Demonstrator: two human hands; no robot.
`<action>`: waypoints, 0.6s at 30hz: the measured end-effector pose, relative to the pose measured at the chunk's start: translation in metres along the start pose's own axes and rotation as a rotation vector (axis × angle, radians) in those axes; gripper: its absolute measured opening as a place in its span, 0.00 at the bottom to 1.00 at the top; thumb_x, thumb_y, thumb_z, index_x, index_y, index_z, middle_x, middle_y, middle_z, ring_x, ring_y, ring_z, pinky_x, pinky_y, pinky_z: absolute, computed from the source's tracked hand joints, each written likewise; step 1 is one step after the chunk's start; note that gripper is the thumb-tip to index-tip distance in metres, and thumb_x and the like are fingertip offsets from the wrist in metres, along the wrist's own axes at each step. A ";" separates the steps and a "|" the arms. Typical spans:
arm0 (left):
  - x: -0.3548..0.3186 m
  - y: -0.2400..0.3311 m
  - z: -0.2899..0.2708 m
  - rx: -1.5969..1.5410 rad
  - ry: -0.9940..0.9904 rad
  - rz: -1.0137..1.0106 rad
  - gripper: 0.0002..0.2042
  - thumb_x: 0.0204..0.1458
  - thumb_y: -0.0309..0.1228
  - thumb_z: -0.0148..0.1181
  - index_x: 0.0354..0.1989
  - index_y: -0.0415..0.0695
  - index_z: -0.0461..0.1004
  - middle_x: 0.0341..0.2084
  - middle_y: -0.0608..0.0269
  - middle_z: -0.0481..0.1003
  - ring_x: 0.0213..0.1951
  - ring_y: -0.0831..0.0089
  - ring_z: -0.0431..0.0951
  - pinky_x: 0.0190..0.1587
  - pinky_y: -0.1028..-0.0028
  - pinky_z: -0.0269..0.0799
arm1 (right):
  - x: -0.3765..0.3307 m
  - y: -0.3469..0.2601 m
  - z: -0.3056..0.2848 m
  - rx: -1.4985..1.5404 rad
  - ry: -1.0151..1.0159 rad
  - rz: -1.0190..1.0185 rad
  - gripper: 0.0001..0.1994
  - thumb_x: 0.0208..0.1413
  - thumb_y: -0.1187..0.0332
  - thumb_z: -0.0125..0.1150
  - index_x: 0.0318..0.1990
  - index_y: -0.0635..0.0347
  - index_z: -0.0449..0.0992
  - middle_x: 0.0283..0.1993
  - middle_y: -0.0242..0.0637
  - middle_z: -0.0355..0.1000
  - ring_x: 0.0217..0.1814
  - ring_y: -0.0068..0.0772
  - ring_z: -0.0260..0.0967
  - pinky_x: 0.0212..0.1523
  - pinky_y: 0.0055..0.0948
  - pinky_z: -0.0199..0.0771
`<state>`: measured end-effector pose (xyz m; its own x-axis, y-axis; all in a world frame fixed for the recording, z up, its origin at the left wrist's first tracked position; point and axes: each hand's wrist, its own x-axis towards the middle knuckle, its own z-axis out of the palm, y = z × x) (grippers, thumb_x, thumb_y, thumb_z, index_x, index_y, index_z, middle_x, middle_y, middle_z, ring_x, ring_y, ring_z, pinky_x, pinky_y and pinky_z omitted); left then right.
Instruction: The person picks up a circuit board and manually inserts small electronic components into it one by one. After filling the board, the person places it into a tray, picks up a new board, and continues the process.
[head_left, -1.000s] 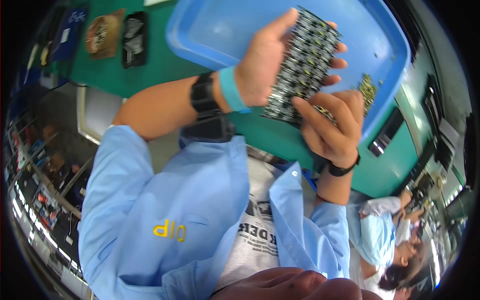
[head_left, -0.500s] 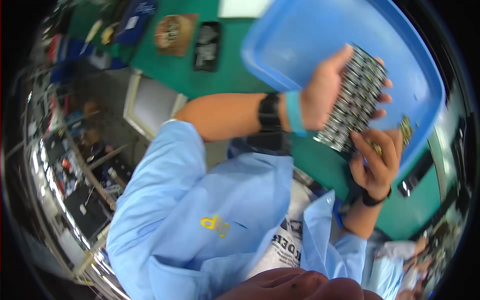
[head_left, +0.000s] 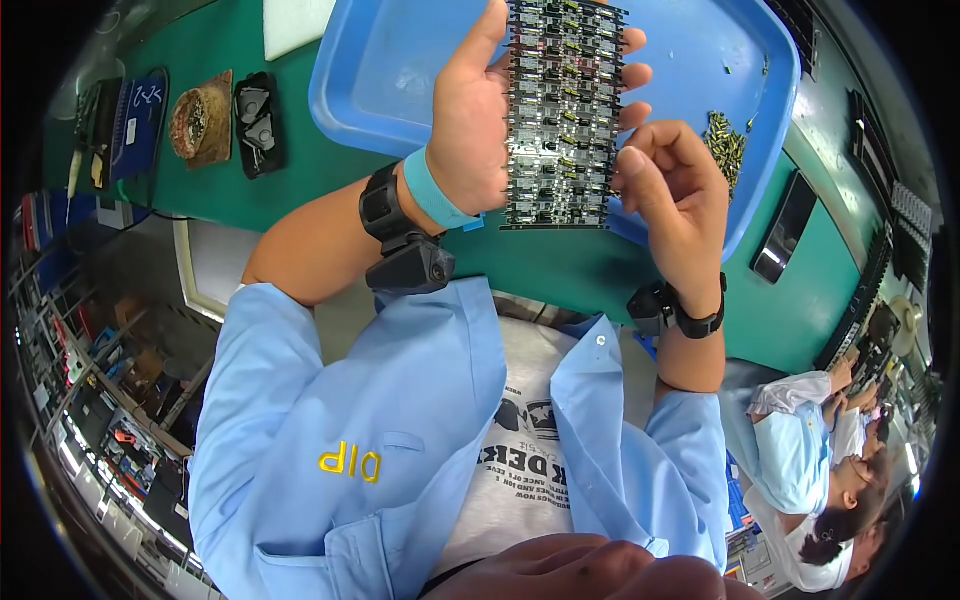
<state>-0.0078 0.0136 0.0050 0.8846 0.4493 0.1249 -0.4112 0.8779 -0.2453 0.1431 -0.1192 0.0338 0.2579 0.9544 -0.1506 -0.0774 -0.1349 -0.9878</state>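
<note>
The left hand (head_left: 470,140) grips a panel of small circuit boards (head_left: 562,110) from behind, thumb along its left edge and the fingers (head_left: 632,72) curled round the right edge. The right hand (head_left: 672,195) meets the panel's lower right edge with its fingers (head_left: 640,165) bent and pinched close together; whether they hold a small part is too small to tell. The panel stands in the upper middle of the frame, held above the blue tray (head_left: 370,70).

To do this well, the person likely needs a flat, steady panel, with the left-hand grip kept on the edges and off the components, while the right fingertips work 1 spot at a time.

The panel is thin and rigid, a grid of dark boards in 2 columns, studded with tiny pale and metallic parts and fringed with short pins along both sides. The tray is smooth, glossy plastic with rounded corners and a raised rim; a small heap of brass-coloured parts (head_left: 724,145) lies in it at the right. The surface (head_left: 560,270) beneath is a matte green mat. A soft teal band (head_left: 432,192) and a black strap with a boxy device (head_left: 405,250) circle the left wrist; a black band (head_left: 690,322) circles the right.
</note>
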 end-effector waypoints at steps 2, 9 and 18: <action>0.000 -0.001 -0.003 0.024 -0.039 0.012 0.33 0.74 0.56 0.31 0.77 0.45 0.56 0.70 0.48 0.67 0.66 0.51 0.72 0.68 0.48 0.71 | -0.001 0.000 0.001 0.045 -0.017 0.031 0.07 0.66 0.74 0.67 0.44 0.65 0.74 0.36 0.25 0.73 0.34 0.12 0.67 0.35 0.17 0.66; 0.001 -0.002 0.000 0.027 -0.040 0.018 0.33 0.74 0.55 0.31 0.78 0.45 0.55 0.70 0.48 0.66 0.66 0.51 0.72 0.69 0.48 0.71 | 0.004 -0.011 0.003 -0.690 0.047 -0.573 0.08 0.54 0.79 0.73 0.38 0.62 0.79 0.35 0.32 0.74 0.32 0.28 0.72 0.32 0.26 0.70; 0.000 -0.004 -0.002 0.001 -0.053 0.029 0.34 0.74 0.56 0.32 0.77 0.43 0.55 0.69 0.45 0.66 0.66 0.50 0.72 0.69 0.49 0.71 | 0.002 -0.009 0.002 -0.922 -0.156 -0.819 0.16 0.44 0.79 0.75 0.43 0.62 0.84 0.37 0.36 0.74 0.32 0.35 0.71 0.28 0.32 0.67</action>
<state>-0.0062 0.0096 0.0042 0.8593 0.4830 0.1685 -0.4371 0.8644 -0.2487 0.1423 -0.1151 0.0422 -0.2106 0.8589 0.4669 0.7739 0.4383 -0.4571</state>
